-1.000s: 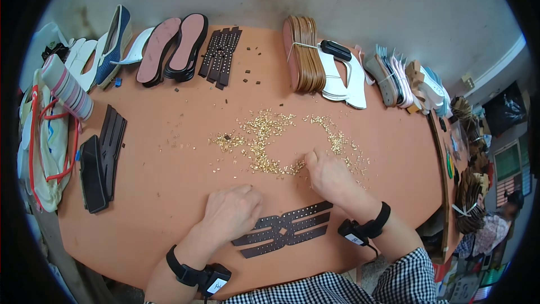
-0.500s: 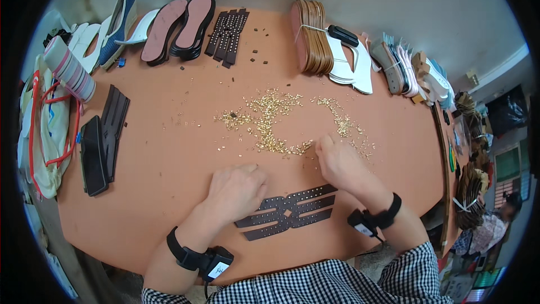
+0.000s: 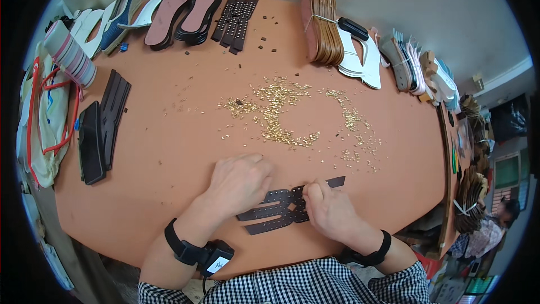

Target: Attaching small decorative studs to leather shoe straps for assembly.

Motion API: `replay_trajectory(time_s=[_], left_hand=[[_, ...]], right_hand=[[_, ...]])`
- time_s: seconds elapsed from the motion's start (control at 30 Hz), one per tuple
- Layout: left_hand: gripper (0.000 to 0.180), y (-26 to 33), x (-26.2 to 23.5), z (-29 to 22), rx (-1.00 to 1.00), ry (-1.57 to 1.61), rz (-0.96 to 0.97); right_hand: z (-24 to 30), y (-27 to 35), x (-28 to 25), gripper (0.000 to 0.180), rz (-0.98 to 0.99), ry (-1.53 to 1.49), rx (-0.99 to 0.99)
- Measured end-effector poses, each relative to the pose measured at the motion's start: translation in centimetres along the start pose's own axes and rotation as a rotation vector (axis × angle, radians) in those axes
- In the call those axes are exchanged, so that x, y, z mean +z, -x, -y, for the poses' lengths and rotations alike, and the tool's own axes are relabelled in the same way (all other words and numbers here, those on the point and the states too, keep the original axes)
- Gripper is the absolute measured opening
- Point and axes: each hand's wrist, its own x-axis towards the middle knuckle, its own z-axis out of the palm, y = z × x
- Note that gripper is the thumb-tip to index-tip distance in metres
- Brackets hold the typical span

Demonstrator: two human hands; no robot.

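Strap [image 3: 281, 209] – a dark, perforated leather piece with crossed bands – lies flat on the near part of the orange table [image 3: 169, 152], between our two hands. Our left hand [image 3: 239, 183] rests palm down on its left end, fingers curled loosely and knuckles up, the forearm coming in from the near edge with a black wristband [image 3: 185, 247]. Our right hand [image 3: 329, 211] sits on the strap's right half, fingers bunched together with the tips pressed at the strap's upper edge; we cannot tell whether a stud is pinched between them. One band end pokes out to the right of that hand.

Just beyond the hands a loose scatter of small gold studs [image 3: 281, 118] spreads across the middle of the table. Farther off, along the far edge, lie pink soles [image 3: 185, 14], more studded dark straps [image 3: 236, 19] and a bundle of tan insoles [image 3: 320, 28] – all well apart from the hands. Flat black pieces [image 3: 101, 126] lie at the left.
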Motion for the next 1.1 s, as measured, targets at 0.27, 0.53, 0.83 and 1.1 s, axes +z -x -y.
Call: replay_trajectory(time_s=[0.27,0.53,0.83,1.1], left_hand=[[0.009,0.1,0.1,0.0,0.013,0.004,-0.025],[0.009,0.0,0.2,0.1,0.028,-0.005,-0.035],[0.008,-0.2,0.0,-0.1,-0.024,-0.057,0.049],[0.013,-0.3,-0.7,-0.4,-0.032,-0.001,0.109]], right_hand=[[0.4,-0.3,0.1,0.014,0.066,0.108,0.015],[0.7,-0.6,0.0,0.015,0.045,0.066,0.028],[0.1,-1.9,-1.8,0.014,0.160,-0.118,0.054],[-0.7,-3.4,-2.5,0.013,0.279,-0.236,0.100]])
